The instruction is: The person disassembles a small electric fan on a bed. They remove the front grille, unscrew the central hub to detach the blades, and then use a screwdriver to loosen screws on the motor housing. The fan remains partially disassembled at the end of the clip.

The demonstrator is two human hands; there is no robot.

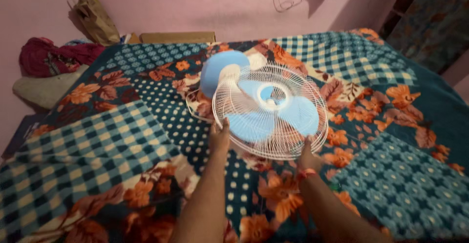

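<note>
A table fan (pixel 266 108) with a white wire guard and light-blue blades lies on a patchwork blanket (pixel 122 140) covering a bed. Its round light-blue base (pixel 217 69) points toward the far wall. My left hand (pixel 219 134) grips the guard's left rim. My right hand (pixel 309 156) holds the guard's lower right rim. An orange thread band circles my right wrist. The guard is tilted, its face turned up toward me.
A brown paper bag (pixel 95 18) hangs on the pink wall at the back left. A dark red cloth bundle (pixel 51 56) and a beige pillow (pixel 46 89) lie at the bed's left edge. A flat cardboard piece (pixel 178 37) rests by the wall.
</note>
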